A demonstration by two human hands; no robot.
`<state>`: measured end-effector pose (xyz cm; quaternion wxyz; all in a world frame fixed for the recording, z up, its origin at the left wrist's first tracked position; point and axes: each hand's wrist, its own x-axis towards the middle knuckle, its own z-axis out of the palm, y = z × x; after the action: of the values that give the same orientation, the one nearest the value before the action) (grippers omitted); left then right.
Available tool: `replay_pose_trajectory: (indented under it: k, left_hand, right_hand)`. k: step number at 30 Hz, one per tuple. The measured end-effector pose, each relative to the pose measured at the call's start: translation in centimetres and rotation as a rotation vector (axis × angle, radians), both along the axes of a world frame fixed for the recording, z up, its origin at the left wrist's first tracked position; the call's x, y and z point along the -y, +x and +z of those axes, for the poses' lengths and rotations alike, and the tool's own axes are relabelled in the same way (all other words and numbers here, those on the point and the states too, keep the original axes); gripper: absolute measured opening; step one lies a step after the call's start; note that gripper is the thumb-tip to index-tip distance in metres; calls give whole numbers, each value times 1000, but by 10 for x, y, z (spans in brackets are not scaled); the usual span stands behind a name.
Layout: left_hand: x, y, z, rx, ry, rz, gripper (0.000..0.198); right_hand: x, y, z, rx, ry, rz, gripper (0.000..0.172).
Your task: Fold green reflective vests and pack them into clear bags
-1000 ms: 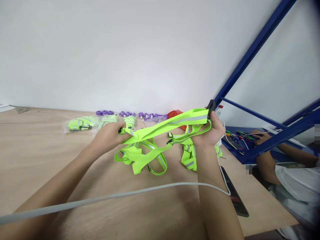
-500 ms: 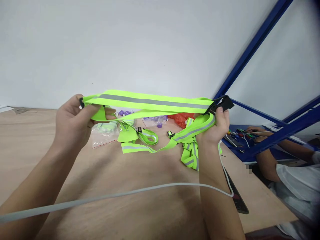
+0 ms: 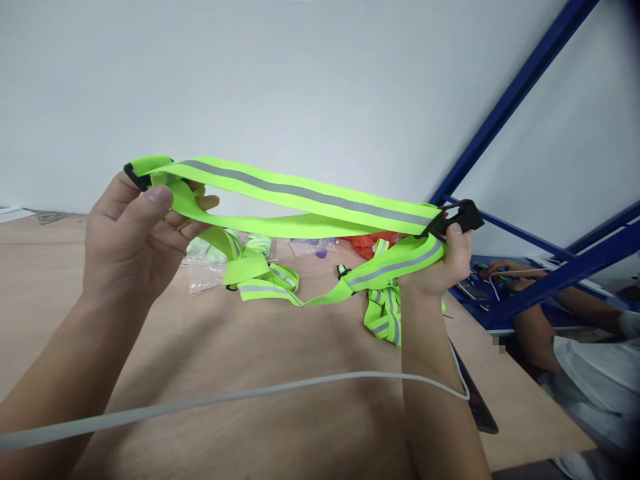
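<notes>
A neon-green reflective strap [image 3: 310,193] with a grey stripe stretches in a loop between my two hands, above the table. My left hand [image 3: 137,230] is closed on its left end, thumb and fingers pinching the webbing beside a black plastic slider [image 3: 136,177]. At the other end, my right hand [image 3: 445,260] grips the strap by a black buckle [image 3: 463,217], thumb on the buckle; most of its fingers are hidden behind the webbing. More of the strap hangs below the hands and trails toward the table.
On the wooden table [image 3: 240,387] lie a heap of green strap [image 3: 384,313], clear plastic bags [image 3: 207,273], a red bag [image 3: 365,245] and a dark flat device [image 3: 475,393]. A white cable [image 3: 280,385] crosses in front. Beyond a blue frame [image 3: 515,100], another person's arms [image 3: 540,327] work at right.
My left hand has moved left and up, its slider end now raised and more visible. My right hand has shifted slightly right and down. The strap loop has opened wider.
</notes>
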<state>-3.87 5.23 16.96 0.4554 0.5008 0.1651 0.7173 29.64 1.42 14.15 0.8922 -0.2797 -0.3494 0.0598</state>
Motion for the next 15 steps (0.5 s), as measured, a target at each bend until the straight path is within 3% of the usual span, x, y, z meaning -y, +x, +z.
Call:
replay_pose_trajectory:
  k: [6,11,15]
  left_hand:
    - [-7,-7,0,-39,58,12,44]
    - [-3,-12,4,-50,48,50,36]
    - [2,-15,8,-20,82,52,40]
  right_hand:
    - [2,2,2,-25,81,89,8]
    - [4,4,1,82,5,225,8]
    - [1,10,-4,146,-32,187,10]
